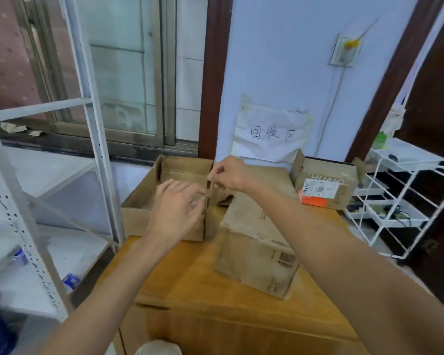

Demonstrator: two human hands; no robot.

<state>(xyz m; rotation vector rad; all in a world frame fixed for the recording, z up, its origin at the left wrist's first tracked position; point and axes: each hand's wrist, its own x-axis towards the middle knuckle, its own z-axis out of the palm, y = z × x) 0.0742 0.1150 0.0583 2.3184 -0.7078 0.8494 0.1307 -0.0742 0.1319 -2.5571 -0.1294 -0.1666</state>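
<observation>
An open brown cardboard box (144,216) stands on the wooden cabinet top (190,272), at its far left. My left hand (177,208) lies over the box's right side with fingers spread and fairly straight, touching the right wall near its top edge. My right hand (228,175) is above the same wall, its thumb and fingers pinching the wall's upper edge or a strip on it. What exactly it pinches is blurred.
A closed cardboard box (256,247) sits just right of the open one. Another box with an orange label (326,185) stands at the back right. A white metal shelf (36,201) rises on the left and a white wire rack (400,196) on the right.
</observation>
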